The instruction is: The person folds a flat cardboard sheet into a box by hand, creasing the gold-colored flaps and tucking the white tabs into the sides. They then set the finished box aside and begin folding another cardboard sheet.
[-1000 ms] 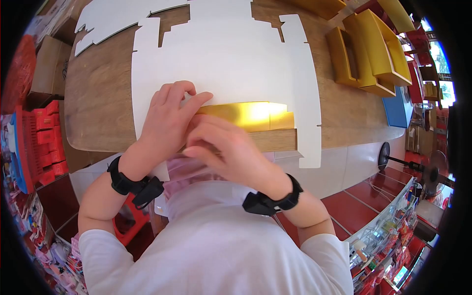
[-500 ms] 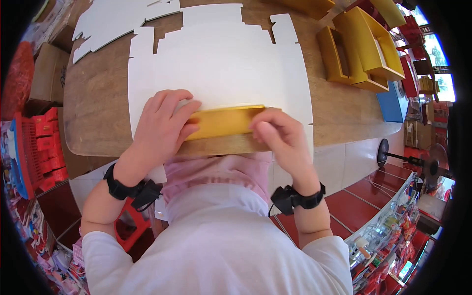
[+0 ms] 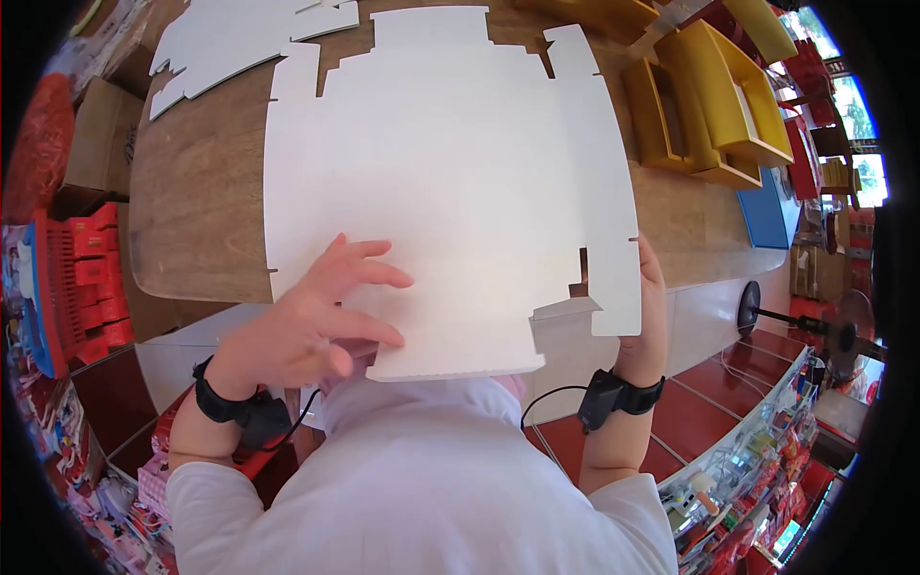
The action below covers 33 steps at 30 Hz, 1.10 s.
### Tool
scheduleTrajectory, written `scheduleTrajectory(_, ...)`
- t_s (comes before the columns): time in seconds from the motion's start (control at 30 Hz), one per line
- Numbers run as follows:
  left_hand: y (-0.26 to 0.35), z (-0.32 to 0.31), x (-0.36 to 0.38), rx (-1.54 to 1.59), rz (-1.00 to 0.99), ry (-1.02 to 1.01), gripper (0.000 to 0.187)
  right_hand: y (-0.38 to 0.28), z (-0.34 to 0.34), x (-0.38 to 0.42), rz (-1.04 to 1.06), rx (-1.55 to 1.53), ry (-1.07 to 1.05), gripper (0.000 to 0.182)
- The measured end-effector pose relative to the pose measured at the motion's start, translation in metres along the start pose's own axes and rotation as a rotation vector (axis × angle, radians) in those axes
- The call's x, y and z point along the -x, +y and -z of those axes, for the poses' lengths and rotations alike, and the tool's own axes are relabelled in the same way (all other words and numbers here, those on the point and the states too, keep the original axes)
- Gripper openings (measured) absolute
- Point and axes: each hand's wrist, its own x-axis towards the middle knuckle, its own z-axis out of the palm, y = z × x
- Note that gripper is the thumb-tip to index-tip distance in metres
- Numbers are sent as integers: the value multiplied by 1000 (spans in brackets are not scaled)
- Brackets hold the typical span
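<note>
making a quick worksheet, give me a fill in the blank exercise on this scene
The notched white cardboard sheet lies on a brown ____ table.
Over it, fingers spread, is the ____ hand.
Open gold rectangular boxes stand to the sheet's ____.
Each wrist strap is coloured ____.

Missing words: wooden; left; right; black.

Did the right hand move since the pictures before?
Yes. The right hand has moved right along the near edge of the brown wooden table to the right side of the white cardboard sheet.

Wooden bench (image 3: 196, 201), card stock out
Big white cutout (image 3: 431, 144) overhanging the near edge, white sheets (image 3: 230, 43) far left, gold boxes (image 3: 702, 96) far right.
</note>
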Motion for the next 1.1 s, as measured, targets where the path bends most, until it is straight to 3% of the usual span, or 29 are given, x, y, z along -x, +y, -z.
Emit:
scheduleTrajectory(0.03,-1,-7,-1,-4,1,2,68,1,-3,-1,-4,-30,-68,32)
scheduleTrajectory(0.1,-4,-19,-2,-442,-9,-90,68,-8,-25,-2,4,-32,-16,31)
scheduleTrajectory(0.17,-2,-20,-2,-486,9,-113,68,-10,-35,-3,10,-34,36,31)
scheduleTrajectory(0.23,0,-22,-2,-528,28,-137,67,-8,-37,-5,30,149,19,30)
scheduleTrajectory(0.27,-1,-24,-2,-538,22,-122,66,-5,-43,-12,134,154,-24,27)
scheduleTrajectory(0.37,1,-22,-2,-576,19,-130,65,1,-59,-19,184,271,-14,29)
scheduleTrajectory(0.43,5,-19,1,-601,17,-154,65,10,-61,-22,189,408,74,32)
scheduleTrajectory(0.5,9,-13,17,-745,28,213,64,12,-64,-23,230,572,133,32)
scheduleTrajectory(0.57,2,-7,37,-634,181,725,60,13,-67,-21,258,594,152,32)
scheduleTrajectory(0.6,-4,-5,46,-635,183,725,60,14,-68,-20,289,616,172,32)
scheduleTrajectory(0.67,-12,-5,59,157,407,879,60,16,-65,-19,327,727,173,32)
scheduleTrajectory(0.7,-9,-6,59,152,408,884,60,17,-66,-19,366,838,181,32)
scheduleTrajectory(0.77,2,-11,51,482,198,788,72,11,-70,-16,419,962,188,33)
scheduleTrajectory(0.83,7,-9,40,399,140,802,79,9,-71,-14,473,1089,196,34)
scheduleTrajectory(0.9,11,1,34,-50,222,385,83,9,-70,-16,586,1102,185,33)
scheduleTrajectory(0.93,11,5,24,-367,178,269,85,8,-69,-16,587,1104,189,33)
scheduleTrajectory(0.97,7,5,19,-366,173,265,85,8,-68,-15,595,1110,155,29)
scheduleTrajectory(1.03,1,6,14,-623,212,4,84,7,-63,-12,602,1114,127,26)
scheduleTrajectory(1.1,2,12,11,-578,238,1,80,3,-44,-7,619,1029,-175,26)
